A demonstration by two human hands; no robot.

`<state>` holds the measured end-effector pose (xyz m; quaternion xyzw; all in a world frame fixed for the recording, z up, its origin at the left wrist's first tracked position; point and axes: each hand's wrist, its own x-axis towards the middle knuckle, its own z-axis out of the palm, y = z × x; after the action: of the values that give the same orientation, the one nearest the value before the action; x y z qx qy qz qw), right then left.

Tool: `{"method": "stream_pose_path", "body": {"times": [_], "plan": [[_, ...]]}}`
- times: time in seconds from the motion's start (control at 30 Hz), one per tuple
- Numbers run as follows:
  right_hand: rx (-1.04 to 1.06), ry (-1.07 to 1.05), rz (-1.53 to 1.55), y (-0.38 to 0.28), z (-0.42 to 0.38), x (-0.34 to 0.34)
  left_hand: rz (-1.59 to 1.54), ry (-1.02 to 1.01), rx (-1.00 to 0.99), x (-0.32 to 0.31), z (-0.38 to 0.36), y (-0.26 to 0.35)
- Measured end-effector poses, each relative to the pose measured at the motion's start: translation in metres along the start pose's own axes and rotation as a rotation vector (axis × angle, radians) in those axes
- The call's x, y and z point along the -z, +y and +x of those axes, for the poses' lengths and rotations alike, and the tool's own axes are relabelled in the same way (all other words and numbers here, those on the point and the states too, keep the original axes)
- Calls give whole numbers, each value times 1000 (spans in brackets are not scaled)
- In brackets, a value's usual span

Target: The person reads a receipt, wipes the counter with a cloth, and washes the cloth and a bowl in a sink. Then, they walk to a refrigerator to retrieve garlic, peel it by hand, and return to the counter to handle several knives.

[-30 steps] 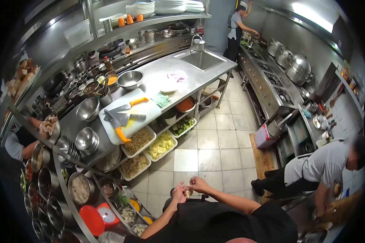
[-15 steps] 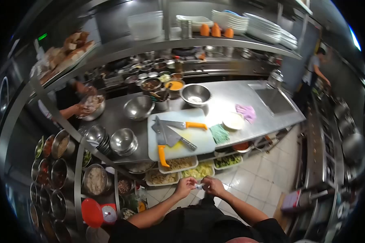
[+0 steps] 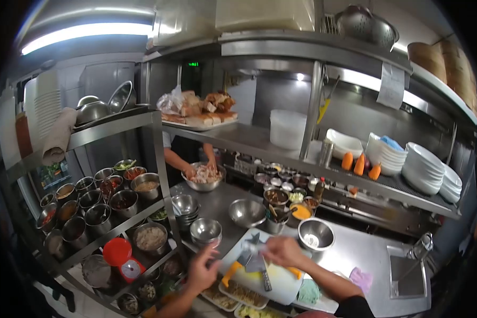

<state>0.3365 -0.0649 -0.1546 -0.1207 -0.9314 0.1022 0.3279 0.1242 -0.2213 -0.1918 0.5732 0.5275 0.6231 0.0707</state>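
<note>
Right hand (image 3: 282, 250) sits over the white cutting board (image 3: 278, 281) at the counter's near edge, fingers curled around a small pale item (image 3: 253, 247); blurred, can't tell what it is. Left hand (image 3: 202, 268) hangs half open, holding nothing, just off the board's left edge. Cleavers (image 3: 254, 263) lie on the board. An empty steel bowl (image 3: 315, 233) stands behind the board; another bowl (image 3: 205, 176) of chopped food sits at the counter's far edge under a co-worker's hands. Round tubs (image 3: 116, 201) of ingredients fill the left rack.

A bright strip light (image 3: 90, 32) glares at upper left; steel shelves (image 3: 281, 143) catch its sheen. Fisheye bending and black corners frame the view. Both hands below it are motion-blurred.
</note>
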Motion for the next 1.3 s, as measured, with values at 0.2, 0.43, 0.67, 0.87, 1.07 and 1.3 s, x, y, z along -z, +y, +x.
{"method": "stream_pose_path", "body": {"times": [0.2, 0.43, 0.67, 0.87, 1.07, 1.3], "plan": [[399, 338, -565, 41, 158, 115, -87, 351, 170, 71, -58, -57], [127, 189, -1239, 71, 200, 137, 309, -19, 476, 117, -148, -88], [-52, 49, -1436, 80, 208, 138, 43, 26, 595, 145, -126, -108], [-30, 75, -1365, 125, 199, 131, -47, -234, 673, 160, -123, -135], [-589, -199, -1409, 26, 218, 101, -208, -258, 680, 163, -153, -152], [-319, -123, -1277, 72, 87, 47, -138, -374, 706, 143, -146, -148]]}}
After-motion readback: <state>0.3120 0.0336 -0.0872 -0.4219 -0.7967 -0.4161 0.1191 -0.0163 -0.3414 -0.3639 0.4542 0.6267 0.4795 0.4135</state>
